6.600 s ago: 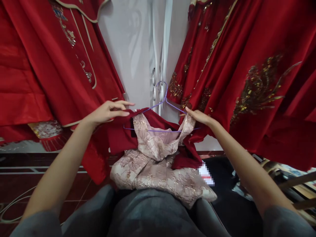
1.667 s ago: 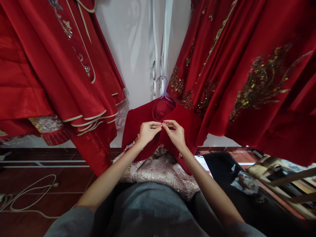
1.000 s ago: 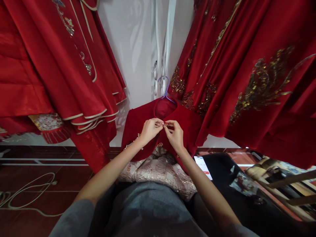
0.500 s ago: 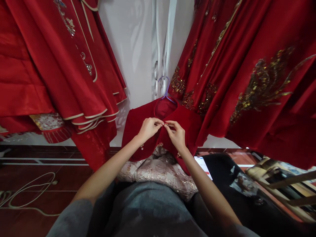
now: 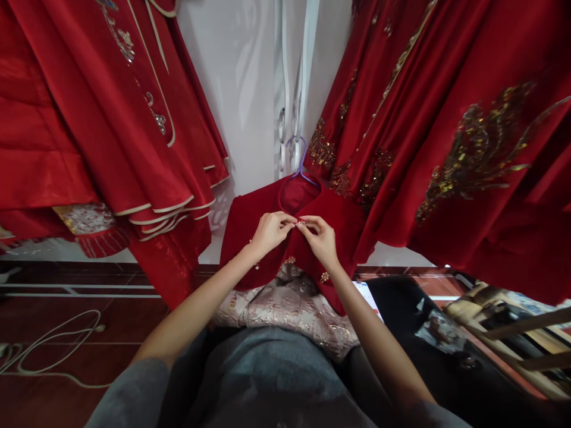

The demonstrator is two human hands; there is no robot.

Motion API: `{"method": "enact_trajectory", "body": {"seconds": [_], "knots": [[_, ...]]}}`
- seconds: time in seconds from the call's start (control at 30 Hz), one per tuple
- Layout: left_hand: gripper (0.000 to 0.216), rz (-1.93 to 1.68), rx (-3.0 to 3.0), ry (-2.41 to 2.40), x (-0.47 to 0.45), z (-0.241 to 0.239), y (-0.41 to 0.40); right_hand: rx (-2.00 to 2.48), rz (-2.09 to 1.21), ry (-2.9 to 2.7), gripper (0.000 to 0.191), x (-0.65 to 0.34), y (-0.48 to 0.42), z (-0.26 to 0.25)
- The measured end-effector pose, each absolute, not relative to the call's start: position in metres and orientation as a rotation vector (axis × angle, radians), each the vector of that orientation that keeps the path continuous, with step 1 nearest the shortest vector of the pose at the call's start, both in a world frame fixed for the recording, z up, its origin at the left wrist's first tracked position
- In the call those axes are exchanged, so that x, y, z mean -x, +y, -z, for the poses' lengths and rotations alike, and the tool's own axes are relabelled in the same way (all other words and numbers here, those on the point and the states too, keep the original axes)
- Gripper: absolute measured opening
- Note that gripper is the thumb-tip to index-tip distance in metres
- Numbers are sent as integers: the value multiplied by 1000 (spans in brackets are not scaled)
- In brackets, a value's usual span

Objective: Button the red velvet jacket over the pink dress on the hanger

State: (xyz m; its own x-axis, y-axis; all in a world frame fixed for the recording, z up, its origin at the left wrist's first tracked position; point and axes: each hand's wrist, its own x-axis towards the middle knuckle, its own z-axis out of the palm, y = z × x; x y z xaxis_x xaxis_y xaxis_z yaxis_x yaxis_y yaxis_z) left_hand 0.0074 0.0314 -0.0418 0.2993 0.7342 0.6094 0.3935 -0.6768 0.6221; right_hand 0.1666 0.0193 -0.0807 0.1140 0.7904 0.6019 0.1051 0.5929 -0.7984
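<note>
Red jacket (image 5: 343,217) now covers the top of the pink dress (image 5: 285,312) — seconds ago the dress lay uppermost on the hanger (image 5: 302,163), so the work has shifted to the jacket's front. Left hand (image 5: 271,230) and right hand (image 5: 320,239) nearly touch just below the neckline (image 5: 298,197), thumb and fingers of each pinched tight on the front edges — from here I can't tell what small bit sits between the tips. Dress spills out between jacket and grey shirt (image 5: 267,362), phone (image 5: 367,296) just beside it.
</note>
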Motion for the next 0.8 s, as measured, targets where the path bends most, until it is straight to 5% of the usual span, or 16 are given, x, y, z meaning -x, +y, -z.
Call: {"method": "enact_trajectory", "body": {"seconds": [0.33,0.6,0.8], "knots": [[16,-1191,-2420,1091,-7,38,33,816,-727,-1373,25,-163,26,81],[21,-1242,-2172,1076,10,43,14,1132,-647,-1588,53,-178,9,99],[13,-1083,-2195,1213,50,59,2,1491,-613,-1985,8,-199,5,95]]}}
